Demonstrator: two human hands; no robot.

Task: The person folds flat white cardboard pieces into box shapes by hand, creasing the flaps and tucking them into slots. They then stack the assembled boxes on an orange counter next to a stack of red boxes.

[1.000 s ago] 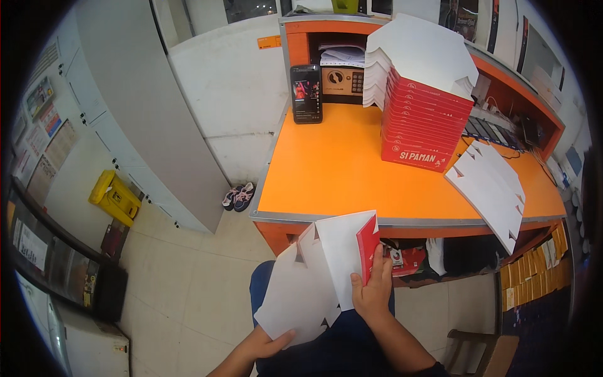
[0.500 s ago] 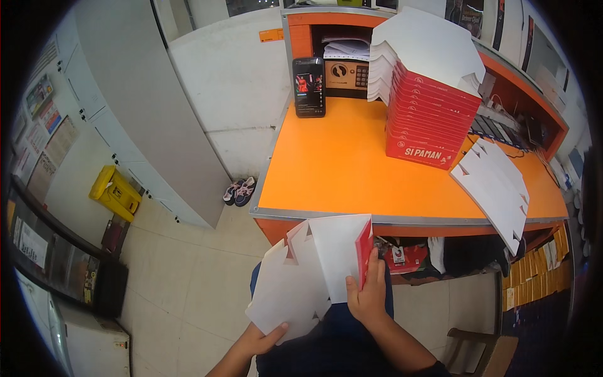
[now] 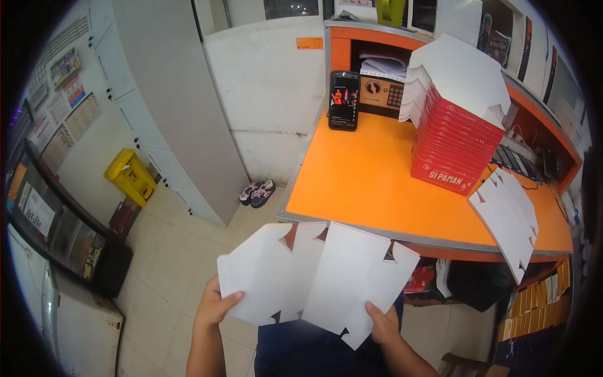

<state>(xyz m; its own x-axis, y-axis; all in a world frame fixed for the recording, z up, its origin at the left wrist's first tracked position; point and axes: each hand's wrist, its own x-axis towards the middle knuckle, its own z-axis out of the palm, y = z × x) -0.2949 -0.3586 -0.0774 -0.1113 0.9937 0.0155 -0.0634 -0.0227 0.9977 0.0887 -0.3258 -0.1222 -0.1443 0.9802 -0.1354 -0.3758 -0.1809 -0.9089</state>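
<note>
Between my hands, above my lap and in front of the desk edge, is a white die-cut cardboard box blank (image 3: 357, 279), partly unfolded, with notched slots along its edges. My left hand (image 3: 215, 303) grips its left panel, thumb on top and fingers beneath. On the lower right panel's edge, my right hand (image 3: 384, 323) closes with its thumb on the white face; the other fingers are mostly hidden. A tall stack of partly folded red-and-white boxes (image 3: 447, 141) stands on the orange desk (image 3: 352, 169). To its right lie flat white blanks (image 3: 507, 220), overhanging the front edge.
A phone (image 3: 344, 100) with a lit screen leans near a small safe (image 3: 382, 93) at the desk's back. Shoes (image 3: 257, 193) and a yellow bin (image 3: 130, 177) stand on the floor by grey lockers (image 3: 157, 107). A wooden chair (image 3: 472, 366) is at lower right.
The right panel has swung down and outward, so the blank lies flatter and its red side no longer shows. My left hand has moved up and left, my right hand lower. The view has shifted.
</note>
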